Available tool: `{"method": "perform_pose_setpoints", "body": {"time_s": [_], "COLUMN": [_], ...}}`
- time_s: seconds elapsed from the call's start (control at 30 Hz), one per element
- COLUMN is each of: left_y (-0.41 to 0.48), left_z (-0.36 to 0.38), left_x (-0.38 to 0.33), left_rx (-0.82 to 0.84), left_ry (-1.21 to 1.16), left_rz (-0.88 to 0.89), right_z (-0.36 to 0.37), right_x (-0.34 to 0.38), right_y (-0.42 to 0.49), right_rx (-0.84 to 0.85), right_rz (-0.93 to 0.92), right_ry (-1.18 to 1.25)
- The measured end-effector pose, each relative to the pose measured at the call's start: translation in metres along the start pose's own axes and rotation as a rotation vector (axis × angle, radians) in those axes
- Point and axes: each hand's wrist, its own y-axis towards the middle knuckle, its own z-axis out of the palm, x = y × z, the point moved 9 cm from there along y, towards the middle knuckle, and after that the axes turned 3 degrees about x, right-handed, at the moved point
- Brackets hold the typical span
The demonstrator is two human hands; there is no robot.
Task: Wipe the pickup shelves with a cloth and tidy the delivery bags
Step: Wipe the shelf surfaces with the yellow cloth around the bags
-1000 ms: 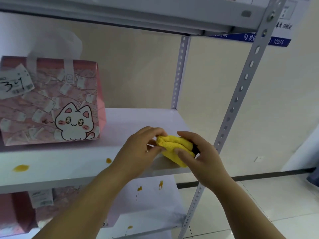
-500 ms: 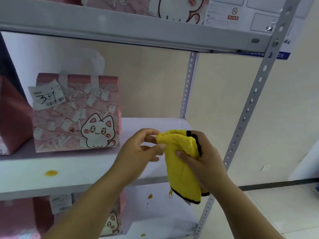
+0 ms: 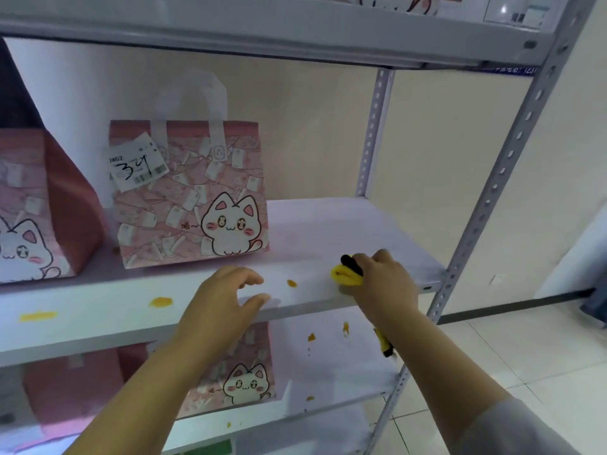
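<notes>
yellow cloth (image 3: 345, 276) bunched under right hand (image 3: 382, 284)

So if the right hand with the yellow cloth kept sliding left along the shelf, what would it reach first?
Probably the small orange stain just left of the yellow cloth under the right hand, well before the left hand.

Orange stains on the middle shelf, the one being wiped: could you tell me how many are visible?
3: one beside the cloth, one left of the left hand, one far left. The hands may hide others.
</notes>
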Motion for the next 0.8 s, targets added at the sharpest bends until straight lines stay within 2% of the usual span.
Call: {"method": "perform_pose_setpoints", "body": {"time_s": [0.07,0.2,0.33,0.57,0.7,0.8], "left_y": [-0.005,-0.013,-0.018,-0.023,-0.025,-0.027], "left_z": [0.0,0.006,0.012,0.008,0.012,0.011], "left_x": [0.011,0.022,0.033,0.036,0.036,0.039], "left_rx": [0.018,0.107,0.179,0.126,0.098,0.084], "left_ry": [0.069,0.194,0.307,0.378,0.355,0.307], "left_rz": [0.014,0.065,0.101,0.138,0.173,0.183], "right_z": [0.02,0.031,0.04,0.057,0.07,0.072], "right_x": [0.006,0.004,0.009,0.06,0.107,0.109], "right_y": [-0.003,-0.006,-0.003,0.013,0.01,-0.003], "right_rx": [0.103,0.127,0.152,0.182,0.233,0.239], "right_rz": [-0.012,-0.056,-0.036,-0.09,-0.221,-0.307], "right_ry": [0.068,0.006,0.106,0.148,0.098,0.059]}}
